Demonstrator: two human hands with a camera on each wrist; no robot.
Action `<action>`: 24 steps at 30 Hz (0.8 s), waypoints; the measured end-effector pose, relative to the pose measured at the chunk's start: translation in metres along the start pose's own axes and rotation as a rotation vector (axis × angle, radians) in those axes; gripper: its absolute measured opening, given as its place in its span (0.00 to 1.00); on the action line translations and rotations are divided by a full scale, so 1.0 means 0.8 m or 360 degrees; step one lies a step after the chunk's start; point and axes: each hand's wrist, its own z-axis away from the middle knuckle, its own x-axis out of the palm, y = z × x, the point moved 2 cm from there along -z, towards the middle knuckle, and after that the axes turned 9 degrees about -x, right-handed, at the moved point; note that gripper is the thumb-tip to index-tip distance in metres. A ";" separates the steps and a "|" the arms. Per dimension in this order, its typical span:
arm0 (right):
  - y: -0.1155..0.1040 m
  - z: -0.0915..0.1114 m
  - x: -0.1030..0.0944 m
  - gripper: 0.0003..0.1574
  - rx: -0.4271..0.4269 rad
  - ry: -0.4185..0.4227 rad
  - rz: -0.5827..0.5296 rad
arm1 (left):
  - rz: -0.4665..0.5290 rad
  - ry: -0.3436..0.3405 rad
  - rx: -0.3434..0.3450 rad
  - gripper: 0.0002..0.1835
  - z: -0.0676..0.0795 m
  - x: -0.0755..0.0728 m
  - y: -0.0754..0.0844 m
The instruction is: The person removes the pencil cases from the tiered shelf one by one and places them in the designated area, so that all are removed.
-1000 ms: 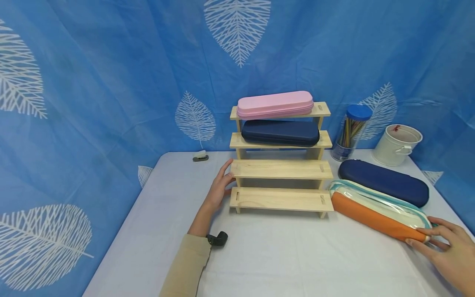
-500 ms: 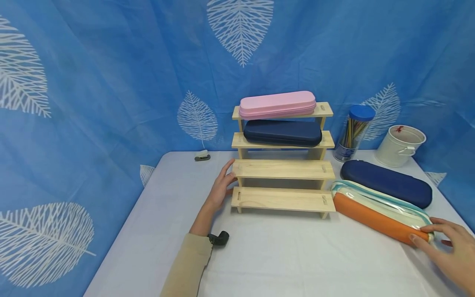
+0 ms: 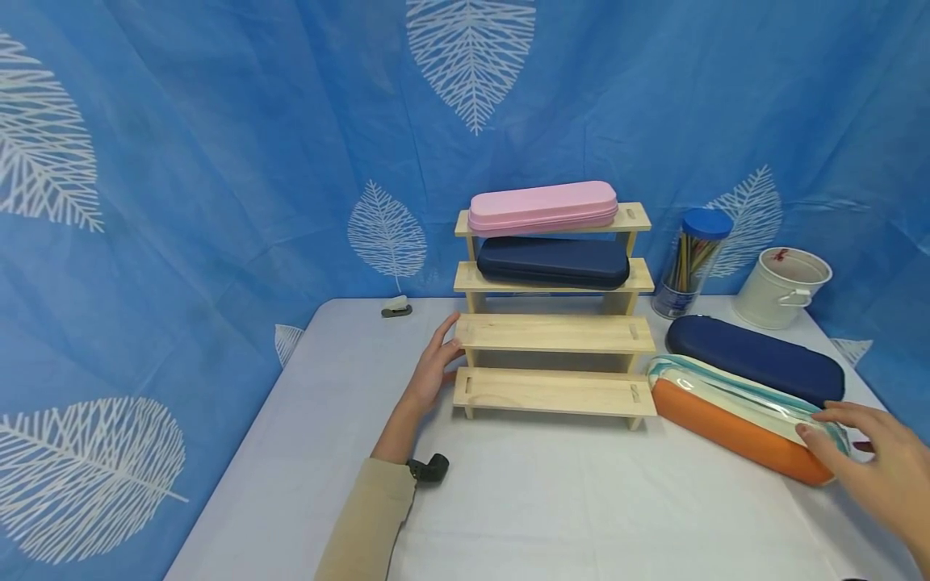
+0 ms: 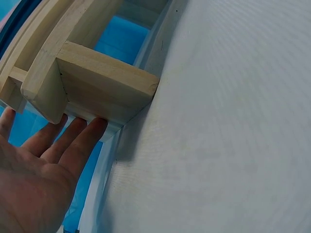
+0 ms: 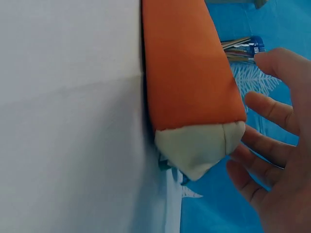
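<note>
A pale wooden rack [image 3: 555, 332] with tiered shelves stands at the centre of the table. My left hand [image 3: 430, 367] rests its straight fingertips against the rack's left side; the left wrist view shows those fingers [image 4: 80, 145] at the end support. At right, a pencil case [image 3: 734, 432] with an orange side, clear window and teal trim lies slantwise, its left end near the lowest shelf. Over its right end hovers my right hand [image 3: 882, 464], fingers spread and loosely bent. In the right wrist view the fingers [image 5: 267, 114] lie beside the case's cream end, not gripping it.
On the upper shelves lie a pink case [image 3: 543, 206] and a navy case [image 3: 552, 262]. Another navy case [image 3: 756, 359] sits behind the orange one. Further back are a blue-lidded tube of pencils [image 3: 690, 262], a white bucket [image 3: 782, 286] and a small stapler [image 3: 395, 307].
My right hand has let go of the orange pencil case's end, its fingers spreading and lifting slightly. The case's right end has settled a little toward the front. My left hand stays put.
</note>
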 end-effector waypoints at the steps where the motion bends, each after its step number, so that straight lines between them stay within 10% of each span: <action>1: -0.002 -0.003 0.000 0.35 -0.0023 -0.0001 -0.0024 | 0.0001 0.0002 -0.0003 0.30 0.000 0.000 0.000; 24: -0.053 -0.048 0.010 0.38 -0.0161 -0.0040 -0.0367 | -0.0019 -0.0006 0.0010 0.29 0.000 -0.002 0.000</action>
